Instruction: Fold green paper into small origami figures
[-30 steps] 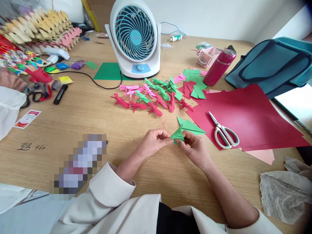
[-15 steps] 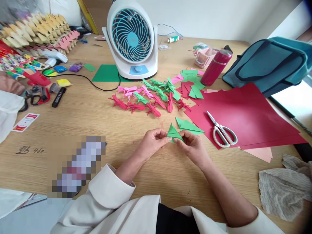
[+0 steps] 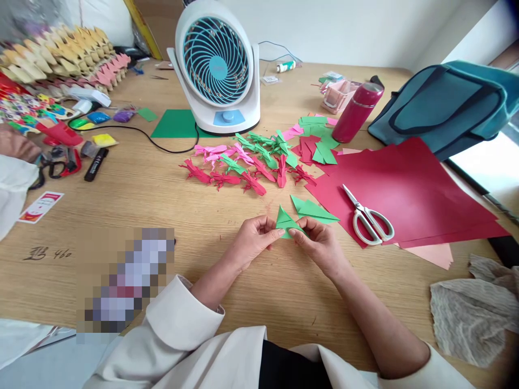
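Between my two hands is a small folded piece of green paper, its pointed tip facing up and away from me. My left hand pinches its left side between thumb and fingers. My right hand pinches the right side, thumb on top. Just beyond my right fingers lies a second folded green paper, flat on the table. Further off sit several folded paper figures in red, green and pink.
White-handled scissors lie on red paper sheets at the right. A red bottle, a teal bag and a fan stand behind. A grey cloth is near right; a black marker is left.
The view has shifted slightly. My hands keep hold of the green paper at nearly the same spot, and the paper's tip leans a little more to the left.
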Demonstrator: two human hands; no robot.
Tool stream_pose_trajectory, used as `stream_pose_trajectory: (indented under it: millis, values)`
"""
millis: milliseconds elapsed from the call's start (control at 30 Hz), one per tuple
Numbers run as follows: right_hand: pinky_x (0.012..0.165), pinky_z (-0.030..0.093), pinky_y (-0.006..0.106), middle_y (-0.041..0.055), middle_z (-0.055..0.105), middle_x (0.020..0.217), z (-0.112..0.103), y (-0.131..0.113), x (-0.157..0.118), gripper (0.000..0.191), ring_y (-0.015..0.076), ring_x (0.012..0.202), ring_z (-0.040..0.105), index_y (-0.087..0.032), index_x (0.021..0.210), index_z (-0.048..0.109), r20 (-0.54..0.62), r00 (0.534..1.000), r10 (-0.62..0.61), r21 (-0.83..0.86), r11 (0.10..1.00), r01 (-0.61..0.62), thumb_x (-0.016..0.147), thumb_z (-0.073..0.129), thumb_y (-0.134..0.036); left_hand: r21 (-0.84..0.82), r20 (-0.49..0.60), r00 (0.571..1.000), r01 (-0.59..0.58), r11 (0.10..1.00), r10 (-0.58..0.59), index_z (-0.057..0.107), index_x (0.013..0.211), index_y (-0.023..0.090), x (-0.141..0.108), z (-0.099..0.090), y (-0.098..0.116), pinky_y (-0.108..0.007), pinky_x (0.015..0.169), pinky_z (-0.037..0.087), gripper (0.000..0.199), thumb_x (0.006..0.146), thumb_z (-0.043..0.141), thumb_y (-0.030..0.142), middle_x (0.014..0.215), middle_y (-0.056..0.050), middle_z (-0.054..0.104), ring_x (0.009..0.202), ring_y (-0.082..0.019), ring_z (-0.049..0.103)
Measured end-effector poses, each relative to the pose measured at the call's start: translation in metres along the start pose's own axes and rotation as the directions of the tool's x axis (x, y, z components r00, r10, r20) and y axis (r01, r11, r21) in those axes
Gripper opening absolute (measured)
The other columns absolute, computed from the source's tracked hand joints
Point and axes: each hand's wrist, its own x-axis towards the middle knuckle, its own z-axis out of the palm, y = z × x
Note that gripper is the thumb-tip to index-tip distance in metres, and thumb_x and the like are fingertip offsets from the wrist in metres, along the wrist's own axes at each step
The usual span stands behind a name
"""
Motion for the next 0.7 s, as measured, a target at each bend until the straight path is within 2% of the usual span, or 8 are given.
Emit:
stream_pose_trajectory:
  millis: [200, 433, 700]
  values:
    - [0.056, 0.040, 0.026, -0.0012, 0.057, 0.064, -0.0001, 0.0061, -0.0005, 0.040, 0.0123, 0.059, 0.048, -0.020, 0.070, 0.059, -0.011, 0.999, -0.038, -0.031, 0.999, 0.038, 0.072, 0.076, -0.056, 0.070, 0.025, 0.999, -0.036, 0.997, 0.035, 0.056, 0.069, 0.016, 0.0010, 0.0006, -0.0084, -0.018, 0.048, 0.037, 0.033, 0.069, 0.077, 0.041, 0.065, 0.005, 0.052, 0.056, -0.007, 0.045]
    - [0.051, 0.036, 0.025, -0.0032, 0.052, 0.059, -0.0005, 0.0019, -0.0009, 0.043, 0.0102, 0.053, 0.042, -0.020, 0.068, 0.058, 0.032, 0.999, -0.033, -0.014, 0.999, 0.033, 0.069, 0.078, -0.058, -0.004, 0.037, 0.999, -0.004, 1.000, 0.004, 0.063, 0.072, 0.014, 0.0008, -0.0012, -0.0029, -0.018, 0.050, 0.041, 0.039, 0.064, 0.082, 0.046, 0.068, 0.002, 0.058, 0.060, -0.008, 0.049]
    - [0.049, 0.037, 0.024, -0.0028, 0.050, 0.062, -0.0019, 0.0054, -0.0014, 0.043, 0.0101, 0.053, 0.042, -0.020, 0.071, 0.058, 0.019, 0.999, -0.029, -0.047, 0.998, 0.030, 0.071, 0.076, -0.059, 0.016, -0.019, 0.999, -0.025, 1.000, 0.025, 0.060, 0.064, 0.014, 0.0005, -0.0004, -0.0043, -0.018, 0.050, 0.040, 0.043, 0.058, 0.085, 0.048, 0.061, 0.004, 0.055, 0.054, -0.006, 0.046]
